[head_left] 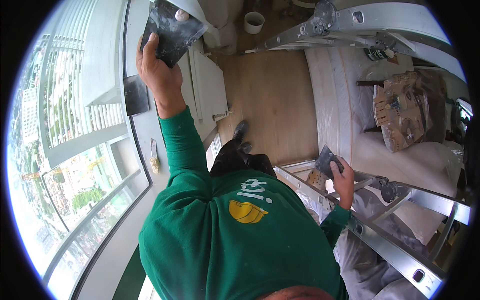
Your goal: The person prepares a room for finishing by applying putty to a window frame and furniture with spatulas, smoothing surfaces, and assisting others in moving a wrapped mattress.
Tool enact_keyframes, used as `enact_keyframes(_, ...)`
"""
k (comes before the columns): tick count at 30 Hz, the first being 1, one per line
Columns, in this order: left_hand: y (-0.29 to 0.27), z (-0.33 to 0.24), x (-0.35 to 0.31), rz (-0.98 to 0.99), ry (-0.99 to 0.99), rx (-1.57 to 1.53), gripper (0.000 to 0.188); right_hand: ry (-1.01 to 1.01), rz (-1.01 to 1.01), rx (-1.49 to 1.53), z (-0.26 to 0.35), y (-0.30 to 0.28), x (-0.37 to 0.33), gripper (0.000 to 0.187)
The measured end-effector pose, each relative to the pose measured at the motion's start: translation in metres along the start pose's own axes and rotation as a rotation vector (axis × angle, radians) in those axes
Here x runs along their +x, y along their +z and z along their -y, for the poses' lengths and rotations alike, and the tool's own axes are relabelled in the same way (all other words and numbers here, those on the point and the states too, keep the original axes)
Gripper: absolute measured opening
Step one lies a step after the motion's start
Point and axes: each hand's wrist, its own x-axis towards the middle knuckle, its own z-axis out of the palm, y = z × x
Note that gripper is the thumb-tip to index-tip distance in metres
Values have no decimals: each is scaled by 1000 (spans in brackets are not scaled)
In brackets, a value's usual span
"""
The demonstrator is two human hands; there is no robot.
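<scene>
My left hand [162, 77] is raised at the upper left, its fingers closed on the edge of a dark, flat filler spreader [172, 37]. White smears and a pale lump of filler [182, 15] lie on that blade. Lower on the right, beside the ladder, my right hand [344, 186] grips a smaller dark filler spreader [325, 161]. Another dark square blade [136, 95] lies on the white window ledge [146, 127], below my left forearm. Farther along the ledge is a small putty knife [154, 157] with a crusted handle.
An aluminium ladder [395, 250] runs along my right side, with another ladder section [345, 22] at the top. A glass window [85, 185] lines the left. Plastic sheeting [332, 90] covers things beyond the wooden floor [270, 100]. Cardboard [400, 110] and a white bucket [254, 22] stand there.
</scene>
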Motion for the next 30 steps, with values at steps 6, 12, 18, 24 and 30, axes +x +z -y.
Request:
enact_keyframes(6, 21, -24, -13, 113, -17, 37, 25, -89, -30, -64, 10, 25, 2, 43)
enact_keyframes(12, 41, -25, -22, 134, -38, 30, 23, -228, -14, 187, 24, 48, 6, 39)
enact_keyframes(18, 73, 0, -31, 194, -103, 5, 27, -271, -217, 205, 9, 42, 29, 35)
enact_keyframes(24, 113, 35, -2, 180, -145, -30, 29, -239, -187, 246, 25, 24, 55, 34)
enact_keyframes(30, 154, 61, 66, 262, -190, -44, 29, -291, -103, 150, 71, 17, 126, 35)
